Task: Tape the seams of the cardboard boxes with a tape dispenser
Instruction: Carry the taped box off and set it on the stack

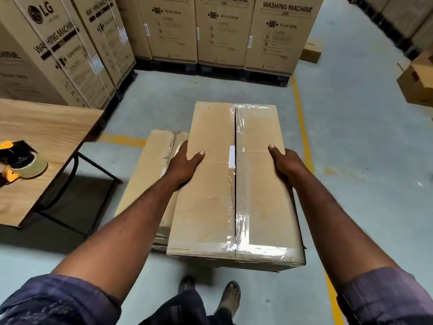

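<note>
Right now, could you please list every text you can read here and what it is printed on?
"LG": left carton.
"WASHING MACHINE": left carton and back cartons.
"Do not clamp": back cartons.
Small print and labels on the cartons: too blurred to read.
White sticker on the box: unreadable.

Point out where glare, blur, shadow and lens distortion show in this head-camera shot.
Head view: glare flares off the clear tape on the upper box; the wide lens tilts and bows the washing-machine cartons at left; the tape dispenser on the table looks soft near the frame edge; the table throws a dark shadow onto the floor.
</note>
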A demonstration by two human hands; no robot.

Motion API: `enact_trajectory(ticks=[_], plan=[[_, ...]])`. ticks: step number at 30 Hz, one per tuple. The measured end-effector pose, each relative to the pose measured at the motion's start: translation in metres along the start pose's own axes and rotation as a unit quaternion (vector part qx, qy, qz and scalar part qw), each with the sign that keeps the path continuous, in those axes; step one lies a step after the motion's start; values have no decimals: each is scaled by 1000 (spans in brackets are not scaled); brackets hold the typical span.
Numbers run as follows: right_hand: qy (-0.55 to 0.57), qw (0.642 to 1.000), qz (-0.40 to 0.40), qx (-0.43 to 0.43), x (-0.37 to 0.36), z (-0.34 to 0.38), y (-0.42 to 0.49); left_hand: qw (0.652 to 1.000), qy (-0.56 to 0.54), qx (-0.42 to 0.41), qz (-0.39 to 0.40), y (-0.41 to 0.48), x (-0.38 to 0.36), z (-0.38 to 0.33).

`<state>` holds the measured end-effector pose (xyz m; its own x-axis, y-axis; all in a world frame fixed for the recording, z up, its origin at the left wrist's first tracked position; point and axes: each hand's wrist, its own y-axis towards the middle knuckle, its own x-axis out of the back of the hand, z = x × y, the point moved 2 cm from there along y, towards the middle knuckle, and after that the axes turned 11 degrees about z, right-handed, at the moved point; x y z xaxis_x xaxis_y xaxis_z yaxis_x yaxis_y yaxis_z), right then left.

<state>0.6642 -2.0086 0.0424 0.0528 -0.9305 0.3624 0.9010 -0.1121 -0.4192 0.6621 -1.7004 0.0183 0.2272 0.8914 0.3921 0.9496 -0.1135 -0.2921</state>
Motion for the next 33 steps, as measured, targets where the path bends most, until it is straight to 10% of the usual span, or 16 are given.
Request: enact_trajectory(ticks=[33], plan=[[-24,996,-44,-67,-17,-92,163,996,-5,62,58,161,-47,72]])
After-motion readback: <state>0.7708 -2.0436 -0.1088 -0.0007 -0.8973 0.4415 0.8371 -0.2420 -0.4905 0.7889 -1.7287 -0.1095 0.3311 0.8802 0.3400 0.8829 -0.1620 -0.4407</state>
